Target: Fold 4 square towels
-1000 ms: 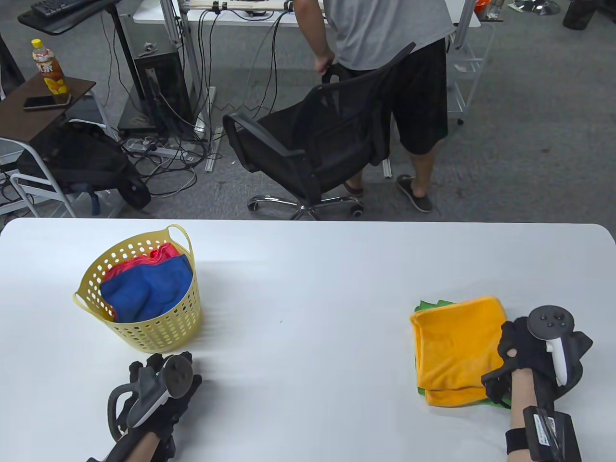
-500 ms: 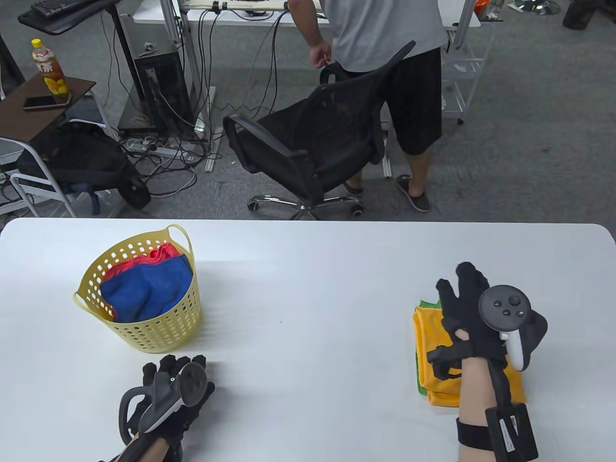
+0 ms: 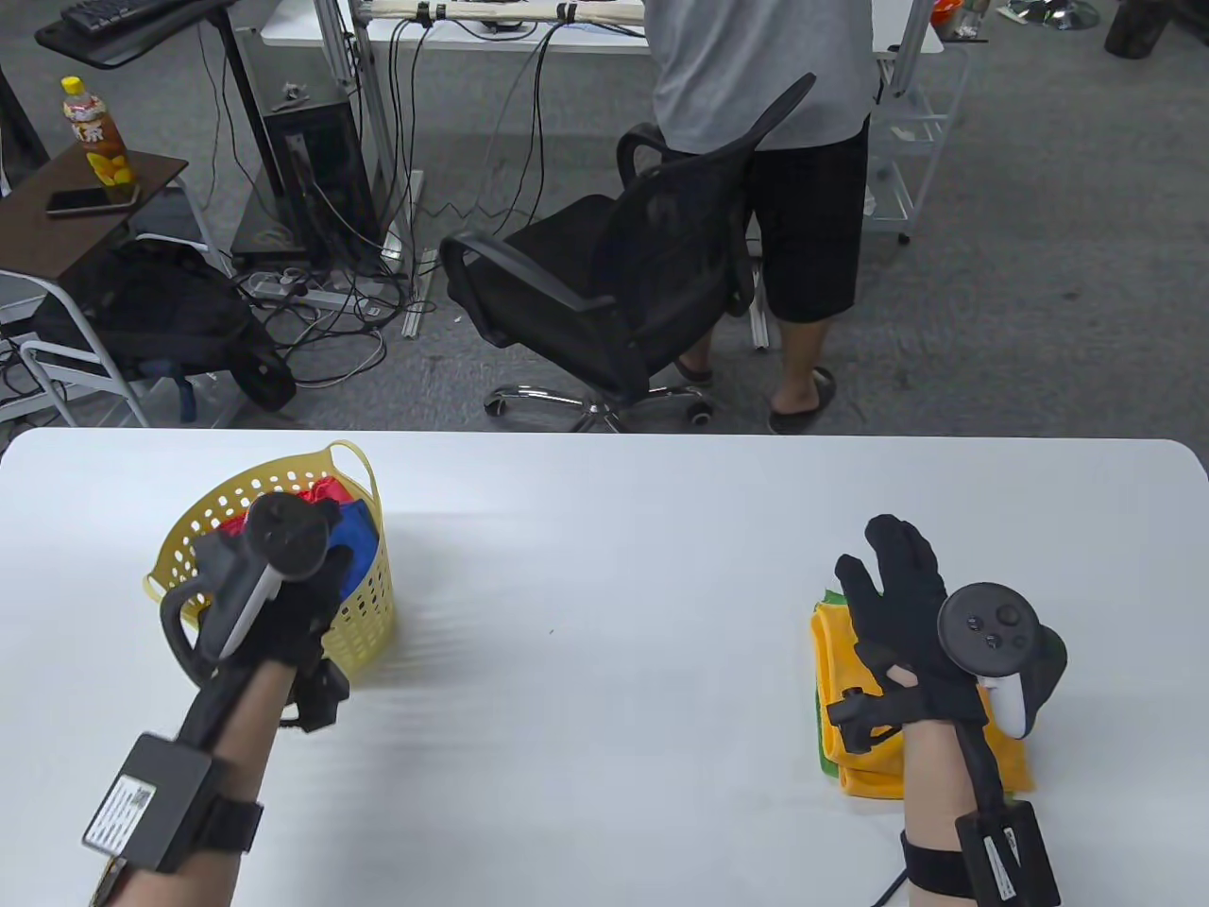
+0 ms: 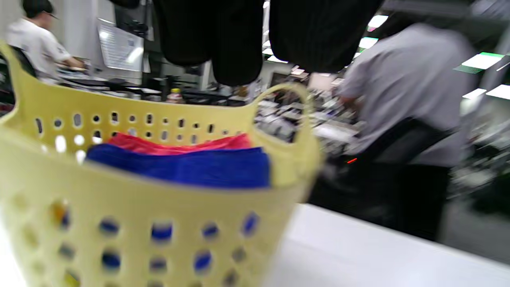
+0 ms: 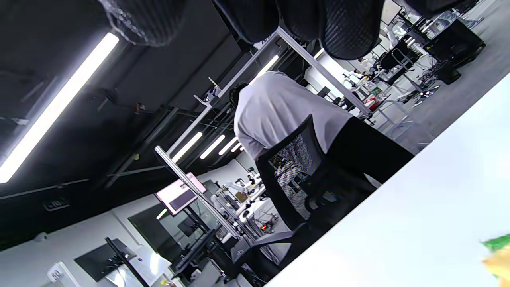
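Note:
A yellow basket (image 3: 364, 605) at the table's left holds a blue towel (image 3: 365, 529) and a red towel (image 3: 326, 489). My left hand (image 3: 302, 567) hovers over the basket's near rim and holds nothing. In the left wrist view, its fingers (image 4: 235, 44) hang above the basket (image 4: 159, 207), the blue towel (image 4: 191, 167) and the red towel (image 4: 179, 145). At the right, a folded orange towel (image 3: 833, 666) lies on a folded green towel (image 3: 829, 597). My right hand (image 3: 888, 586) rests flat on the orange towel with fingers spread. The right wrist view shows only a corner of that orange towel (image 5: 498, 265).
The white table (image 3: 604, 586) lies between the basket and the stack. Beyond its far edge stand a black office chair (image 3: 614, 283) and a person in a grey shirt (image 3: 756, 85). A side table with a bottle (image 3: 94, 142) stands at far left.
My left hand rose from the table's near edge and moved forward over the basket. My right hand moved from the stack's right side onto the orange towel and stays there, fingers spread.

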Demonstrator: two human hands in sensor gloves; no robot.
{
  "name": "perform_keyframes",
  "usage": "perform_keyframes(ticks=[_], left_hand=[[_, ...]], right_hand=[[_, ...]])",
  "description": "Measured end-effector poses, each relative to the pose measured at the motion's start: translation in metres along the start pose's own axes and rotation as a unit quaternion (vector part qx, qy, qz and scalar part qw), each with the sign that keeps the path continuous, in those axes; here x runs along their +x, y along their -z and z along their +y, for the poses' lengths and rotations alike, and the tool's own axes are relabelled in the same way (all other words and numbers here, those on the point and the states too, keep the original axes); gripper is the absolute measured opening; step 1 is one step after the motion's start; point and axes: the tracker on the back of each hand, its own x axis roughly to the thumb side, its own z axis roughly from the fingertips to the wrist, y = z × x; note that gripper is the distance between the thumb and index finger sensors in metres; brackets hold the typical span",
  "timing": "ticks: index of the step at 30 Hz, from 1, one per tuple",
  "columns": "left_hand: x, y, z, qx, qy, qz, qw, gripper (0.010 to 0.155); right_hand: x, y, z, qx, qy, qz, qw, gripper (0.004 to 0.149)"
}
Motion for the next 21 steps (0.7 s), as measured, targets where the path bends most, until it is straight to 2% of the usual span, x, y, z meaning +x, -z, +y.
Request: perform_keyframes(ticks=[3,6,9,10,11,12,14,16,21], left_hand=[[0.011,0.042,-0.020,-0.071,0.088,0.069,0.991,0.062],[0.011,0.064,-0.043,-0.125,0.044,0.079,0.988,0.066],[0.008,0.075,-0.062,-0.168,0.015,0.084,0.982,0.062],[0.007,0.079,-0.068,-0.193,0.041,0.095,0.976,0.056],[0.007,0.081,-0.071,-0.197,0.065,0.100,0.973,0.048],[0.005,0.080,-0.072,-0.187,0.071,0.098,0.975,0.042],[0.003,0.077,-0.069,-0.160,0.065,0.087,0.981,0.041],[-0.002,0.071,-0.059,-0.132,0.021,0.072,0.988,0.041],[-0.023,0.046,-0.010,-0.064,-0.104,0.054,0.991,0.042]], right_hand=[[0.003,-0.002,-0.004,0.000,0.003,-0.004,1.000,0.072],[0.003,-0.003,-0.005,-0.001,0.008,0.001,1.000,0.072],[0.001,-0.002,-0.005,0.001,0.022,0.000,1.000,0.072],[0.000,-0.002,-0.005,0.000,0.031,0.000,1.000,0.073],[-0.001,-0.002,-0.005,-0.002,0.037,-0.001,0.999,0.073],[-0.001,-0.001,-0.004,-0.004,0.041,-0.001,0.999,0.074],[-0.003,-0.001,-0.004,-0.006,0.043,-0.001,0.999,0.074],[-0.003,-0.002,-0.005,-0.009,0.042,0.000,0.999,0.074],[-0.001,-0.003,-0.005,-0.012,0.057,-0.003,0.998,0.075]])
